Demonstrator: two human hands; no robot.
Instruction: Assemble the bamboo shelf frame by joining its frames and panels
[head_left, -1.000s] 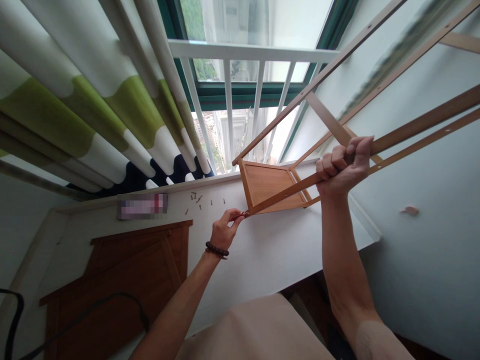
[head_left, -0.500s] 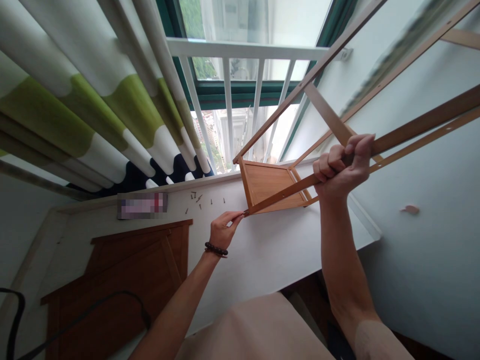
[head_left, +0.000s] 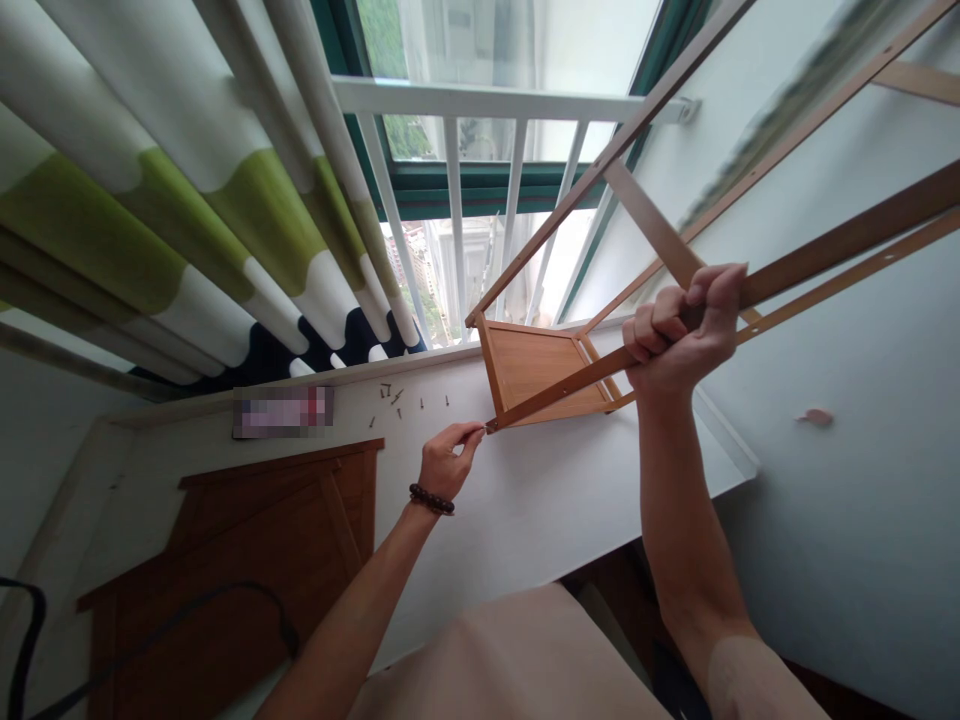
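A wooden frame (head_left: 559, 390) with long slats and a panel at its lower end stands tilted on the white ledge, its upper part reaching out of view at the right. My right hand (head_left: 686, 325) is wrapped round the near slat, partway up. At that slat's lower end, my left hand (head_left: 454, 455) is closed in a pinch, fingertips touching or almost touching the wood. What the pinch holds is too small to make out. Several small screws (head_left: 397, 398) lie scattered on the ledge, beyond my left hand.
Brown wooden panels (head_left: 277, 540) lie on the white ledge (head_left: 517, 520) at the left, with a dark cable (head_left: 217, 590) in front of them. A blurred-out packet (head_left: 283, 410) lies by the curtain (head_left: 225, 200). Behind stands a white railing (head_left: 487, 102) before the window.
My left hand has shifted very slightly left at the slat's end, and a small gap shows by its fingertips. The frame and my right hand have hardly moved.
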